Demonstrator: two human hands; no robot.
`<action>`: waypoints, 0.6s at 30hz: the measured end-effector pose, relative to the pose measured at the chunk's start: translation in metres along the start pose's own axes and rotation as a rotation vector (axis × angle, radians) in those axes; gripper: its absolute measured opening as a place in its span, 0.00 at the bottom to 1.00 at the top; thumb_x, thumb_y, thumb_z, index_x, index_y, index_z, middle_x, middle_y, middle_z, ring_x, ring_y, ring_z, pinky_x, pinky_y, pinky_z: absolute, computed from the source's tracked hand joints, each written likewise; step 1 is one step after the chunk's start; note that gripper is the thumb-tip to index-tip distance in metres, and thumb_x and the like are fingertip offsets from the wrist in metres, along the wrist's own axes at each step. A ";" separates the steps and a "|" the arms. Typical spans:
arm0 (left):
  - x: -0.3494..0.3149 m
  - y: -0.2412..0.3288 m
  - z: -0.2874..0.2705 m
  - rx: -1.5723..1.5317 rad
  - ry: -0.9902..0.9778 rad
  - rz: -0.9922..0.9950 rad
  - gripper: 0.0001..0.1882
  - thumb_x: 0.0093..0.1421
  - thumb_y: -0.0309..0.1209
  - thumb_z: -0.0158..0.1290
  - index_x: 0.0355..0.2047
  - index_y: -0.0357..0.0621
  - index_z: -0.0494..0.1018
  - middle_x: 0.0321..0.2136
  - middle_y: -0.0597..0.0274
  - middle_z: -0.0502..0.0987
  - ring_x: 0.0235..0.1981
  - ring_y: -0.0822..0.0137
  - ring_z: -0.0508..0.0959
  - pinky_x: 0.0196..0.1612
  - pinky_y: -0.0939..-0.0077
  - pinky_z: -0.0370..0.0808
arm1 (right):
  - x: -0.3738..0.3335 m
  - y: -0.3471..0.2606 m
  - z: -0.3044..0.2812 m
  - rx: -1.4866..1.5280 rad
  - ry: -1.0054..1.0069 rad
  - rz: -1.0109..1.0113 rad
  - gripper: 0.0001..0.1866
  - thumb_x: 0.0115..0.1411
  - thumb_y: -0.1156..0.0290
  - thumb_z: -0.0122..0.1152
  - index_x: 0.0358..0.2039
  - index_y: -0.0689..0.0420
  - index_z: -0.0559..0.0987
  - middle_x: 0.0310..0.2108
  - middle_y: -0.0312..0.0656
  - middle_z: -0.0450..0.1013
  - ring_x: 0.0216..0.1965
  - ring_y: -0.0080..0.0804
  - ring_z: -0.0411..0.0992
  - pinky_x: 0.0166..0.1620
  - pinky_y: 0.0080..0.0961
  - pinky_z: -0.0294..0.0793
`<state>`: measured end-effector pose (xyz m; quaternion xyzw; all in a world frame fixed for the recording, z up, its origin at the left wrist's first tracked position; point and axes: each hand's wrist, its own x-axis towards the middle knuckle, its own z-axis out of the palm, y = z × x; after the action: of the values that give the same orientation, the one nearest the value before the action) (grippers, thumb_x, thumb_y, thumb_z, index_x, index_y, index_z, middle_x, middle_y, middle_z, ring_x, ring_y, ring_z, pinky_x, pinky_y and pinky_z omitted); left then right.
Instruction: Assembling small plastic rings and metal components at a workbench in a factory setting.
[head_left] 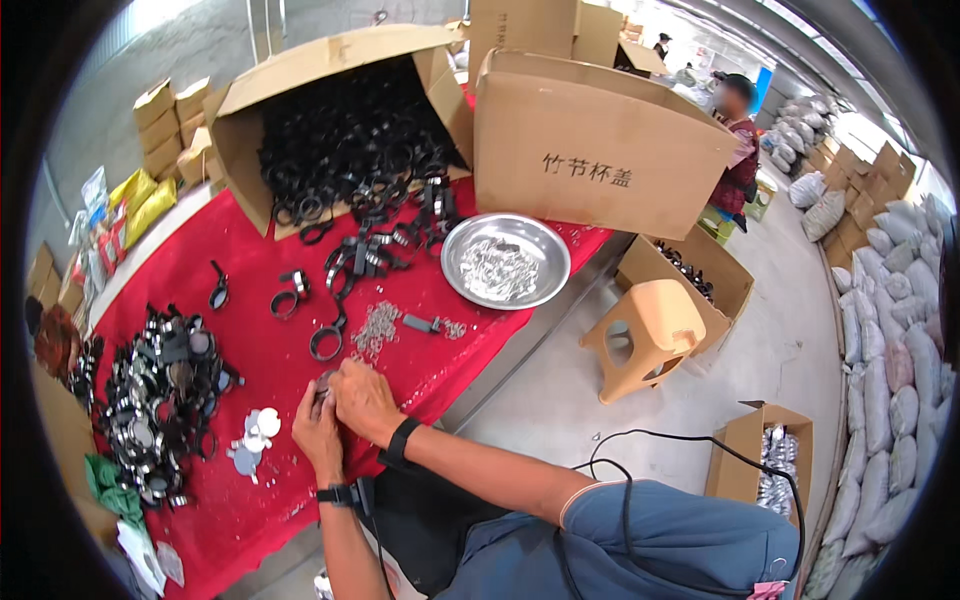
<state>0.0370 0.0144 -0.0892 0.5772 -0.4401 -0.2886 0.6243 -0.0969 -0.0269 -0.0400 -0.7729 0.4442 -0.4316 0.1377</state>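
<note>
My left hand [318, 428] and my right hand [365, 402] meet at the red-covered table's near edge. Both close round a small dark round part [325, 384], mostly hidden by the fingers. Just beyond them lies a black ring with a strap-like tab [327, 342]. Beside it are a heap of tiny metal rings [377, 328] and a small tool with a grey handle [419, 323]. Left of my hands, several flat pale discs [262, 424] lie loose. Farther left rises a pile of black lid-like parts with shiny round faces [160, 400].
A tipped cardboard box [240, 170] spills black rings onto the red cloth [250, 345]. Right of it stand a metal bowl [555, 262] of small silvery pieces and a big carton [600, 130]. A tan stool [655, 310] and open boxes are on the floor. Another person [742, 150] is far right.
</note>
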 end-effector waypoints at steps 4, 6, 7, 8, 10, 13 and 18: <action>0.006 -0.012 0.008 -0.042 -0.033 0.049 0.24 0.71 0.18 0.60 0.66 0.25 0.75 0.56 0.44 0.84 0.55 0.59 0.86 0.60 0.67 0.83 | 0.002 0.001 -0.009 -0.044 -0.002 -0.001 0.07 0.60 0.71 0.67 0.34 0.61 0.82 0.36 0.53 0.74 0.41 0.55 0.78 0.43 0.50 0.80; 0.005 -0.011 0.004 -0.038 -0.049 0.043 0.23 0.71 0.18 0.60 0.65 0.23 0.75 0.57 0.43 0.84 0.55 0.58 0.86 0.61 0.66 0.83 | 0.001 -0.002 -0.010 -0.045 -0.059 0.013 0.07 0.61 0.72 0.65 0.35 0.62 0.82 0.37 0.53 0.74 0.43 0.55 0.78 0.44 0.50 0.80; 0.005 -0.008 0.004 -0.023 -0.050 0.026 0.23 0.72 0.19 0.60 0.65 0.23 0.75 0.57 0.43 0.84 0.55 0.58 0.86 0.61 0.66 0.83 | 0.000 -0.002 -0.010 -0.034 -0.050 0.015 0.06 0.61 0.72 0.64 0.35 0.62 0.82 0.38 0.53 0.74 0.43 0.55 0.78 0.45 0.49 0.81; 0.004 -0.006 0.006 -0.007 -0.050 0.009 0.23 0.72 0.19 0.60 0.65 0.23 0.75 0.57 0.43 0.84 0.55 0.58 0.86 0.61 0.66 0.83 | 0.001 -0.001 -0.010 -0.041 -0.036 0.016 0.06 0.61 0.72 0.64 0.35 0.62 0.82 0.38 0.53 0.74 0.43 0.55 0.78 0.45 0.49 0.81; 0.007 -0.006 0.002 -0.010 -0.054 0.015 0.22 0.72 0.19 0.60 0.64 0.23 0.75 0.56 0.43 0.84 0.54 0.59 0.86 0.60 0.67 0.83 | 0.003 -0.005 -0.009 -0.064 -0.064 0.005 0.05 0.62 0.73 0.62 0.35 0.62 0.81 0.38 0.53 0.74 0.44 0.56 0.78 0.47 0.50 0.81; 0.013 -0.009 -0.008 -0.047 -0.071 -0.041 0.22 0.71 0.19 0.60 0.64 0.23 0.76 0.54 0.44 0.85 0.53 0.61 0.86 0.59 0.70 0.83 | 0.018 0.001 -0.011 0.051 -0.127 0.123 0.13 0.65 0.66 0.64 0.36 0.65 0.84 0.38 0.58 0.77 0.43 0.61 0.80 0.47 0.55 0.81; 0.014 0.005 -0.011 0.021 -0.103 -0.028 0.22 0.69 0.18 0.61 0.62 0.22 0.77 0.53 0.46 0.86 0.51 0.64 0.87 0.58 0.71 0.83 | 0.044 0.027 -0.010 0.206 -0.167 0.409 0.24 0.66 0.54 0.69 0.33 0.69 0.85 0.38 0.67 0.82 0.44 0.67 0.83 0.49 0.60 0.81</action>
<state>0.0525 0.0082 -0.0808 0.5741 -0.4667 -0.3220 0.5907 -0.1092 -0.0762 -0.0259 -0.6817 0.5321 -0.3726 0.3366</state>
